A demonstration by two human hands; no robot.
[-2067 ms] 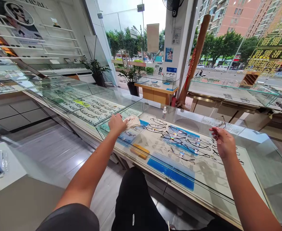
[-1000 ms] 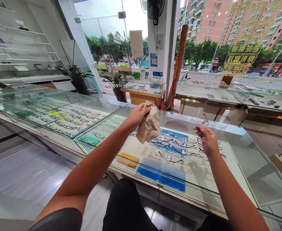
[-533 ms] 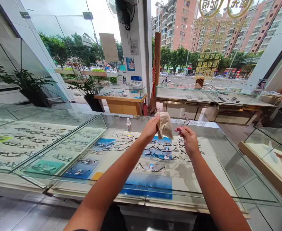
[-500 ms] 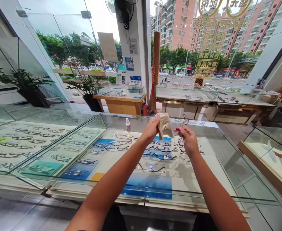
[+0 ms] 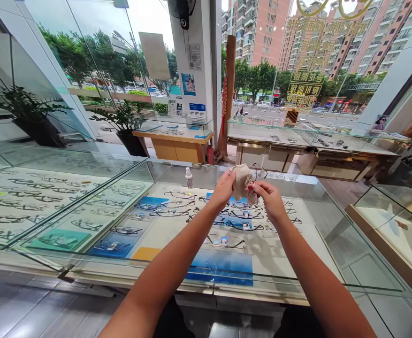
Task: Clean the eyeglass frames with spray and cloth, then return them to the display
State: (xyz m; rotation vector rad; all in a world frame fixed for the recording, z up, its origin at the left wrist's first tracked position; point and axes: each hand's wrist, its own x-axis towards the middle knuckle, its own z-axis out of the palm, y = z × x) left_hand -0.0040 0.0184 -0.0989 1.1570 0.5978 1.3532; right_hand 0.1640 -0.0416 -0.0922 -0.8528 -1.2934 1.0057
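My left hand (image 5: pixel 224 188) is closed on a cream cloth (image 5: pixel 241 180), which hangs over the glass display case. Close beside it, my right hand (image 5: pixel 267 197) pinches a pair of thin-framed eyeglasses (image 5: pixel 261 172). One part of the frame sticks up above my fingers, and a lens shows below against the cloth. Cloth and eyeglasses meet between the two hands; whether the cloth wraps a lens is hard to make out. A small white bottle (image 5: pixel 189 178) stands on the case to the left of my hands.
Below my hands, the glass case (image 5: pixel 332 256) holds several rows of eyeglasses (image 5: pixel 245 226) on blue and white sheets. Another case with eyeglasses (image 5: pixel 26 205) adjoins on the left. A low wooden-edged case (image 5: pixel 385 244) stands at right. Potted plants (image 5: pixel 126 123) stand behind.
My right hand has moved left with the eyeglasses, bringing them against the cloth in my left hand. The view has tilted slightly downward.
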